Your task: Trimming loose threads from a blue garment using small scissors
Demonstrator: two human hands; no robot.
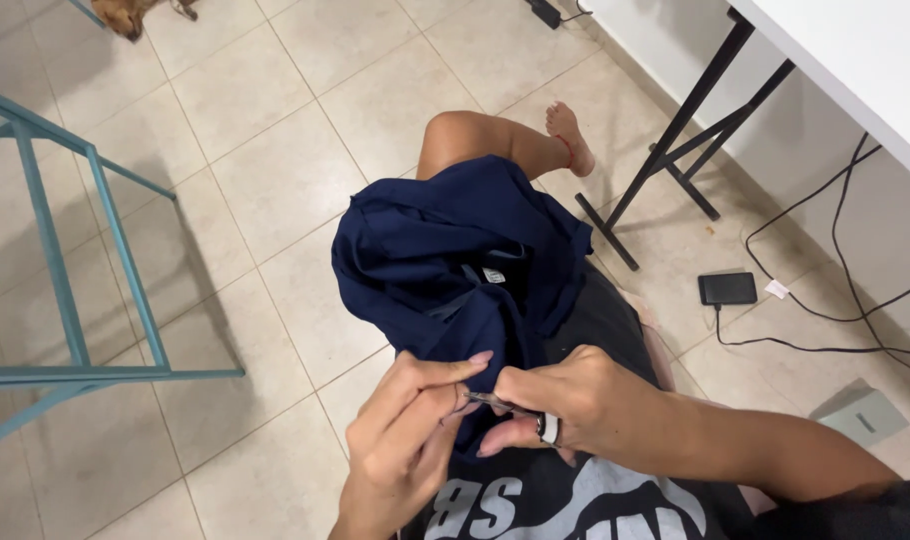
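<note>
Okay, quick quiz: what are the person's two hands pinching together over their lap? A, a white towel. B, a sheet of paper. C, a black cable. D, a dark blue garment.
D: the left hand and right hand both pinch a fold of the dark blue garment bunched over the lap.

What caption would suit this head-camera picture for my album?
Seated on a tiled floor, both hands, left and right, pinch a dark blue garment in the lap.
</note>
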